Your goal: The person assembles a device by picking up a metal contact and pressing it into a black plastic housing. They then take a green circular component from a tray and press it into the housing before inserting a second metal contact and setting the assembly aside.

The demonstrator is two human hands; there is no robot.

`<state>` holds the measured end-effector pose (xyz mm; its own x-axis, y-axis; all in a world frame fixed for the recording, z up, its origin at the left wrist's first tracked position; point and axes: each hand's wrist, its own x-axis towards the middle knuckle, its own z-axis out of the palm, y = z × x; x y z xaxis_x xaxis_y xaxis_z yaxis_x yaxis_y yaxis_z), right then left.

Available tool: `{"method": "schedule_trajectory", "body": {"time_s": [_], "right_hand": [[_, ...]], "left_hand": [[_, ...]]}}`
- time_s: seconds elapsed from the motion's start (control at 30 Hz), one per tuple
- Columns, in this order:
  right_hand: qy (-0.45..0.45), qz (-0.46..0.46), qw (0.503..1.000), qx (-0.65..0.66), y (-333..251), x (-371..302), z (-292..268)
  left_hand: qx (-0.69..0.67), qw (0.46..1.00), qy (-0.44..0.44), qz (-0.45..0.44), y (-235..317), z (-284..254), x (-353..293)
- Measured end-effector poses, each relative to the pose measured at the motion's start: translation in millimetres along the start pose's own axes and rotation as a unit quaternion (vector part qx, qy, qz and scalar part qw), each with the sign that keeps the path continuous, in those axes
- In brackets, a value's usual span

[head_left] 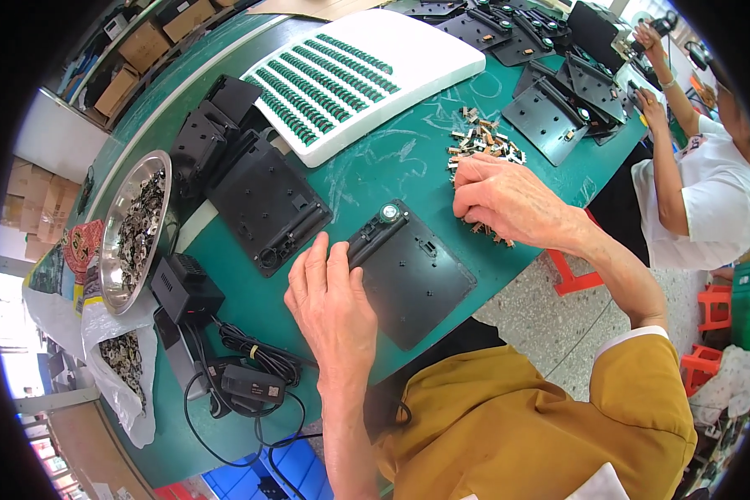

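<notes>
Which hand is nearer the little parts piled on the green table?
Right. The right hand is at the pile, partly covering it; the left hand is farther left, beside a black plate.

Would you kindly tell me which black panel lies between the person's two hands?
The black panel closest to the ochre garment; the other black panels lie farther across the green table.

Broad green desk (375, 179) marked with pale scribbled streaks. White foam tray (442, 58) striped with parallel rows of dark-green ring-shaped parts (321, 92). Flat black rectangular panel (421, 287) dotted with small black marks, accented by silvery round disc (389, 213). Small metallic pieces (490, 143) mixed in silver, tan, black. Mustard-yellow fabric garment (508, 425) trimmed with white. Grey floor (550, 325) speckled.
</notes>
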<state>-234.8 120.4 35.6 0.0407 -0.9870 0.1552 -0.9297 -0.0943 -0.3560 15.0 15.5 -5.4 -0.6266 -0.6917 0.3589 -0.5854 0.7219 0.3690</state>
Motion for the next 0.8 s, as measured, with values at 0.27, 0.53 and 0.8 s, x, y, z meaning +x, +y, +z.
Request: {"method": "schedule_trajectory", "body": {"time_s": [0.27,0.53,0.8], "right_hand": [[0.022,0.021,0.997,0.067,4.7,3.2,0.7],[0.057,-0.007,0.998,0.033,3.4,-1.0,10.2],[0.102,0.004,0.987,0.126,1.0,1.7,7.8]], "left_hand": [[0.0,1.0,0.008,-0.003,0.6,0.3,-0.2],[-0.002,1.0,0.012,0.001,2.0,0.2,0.7],[0.002,1.0,0.006,0.008,1.3,0.1,0.2]]}}
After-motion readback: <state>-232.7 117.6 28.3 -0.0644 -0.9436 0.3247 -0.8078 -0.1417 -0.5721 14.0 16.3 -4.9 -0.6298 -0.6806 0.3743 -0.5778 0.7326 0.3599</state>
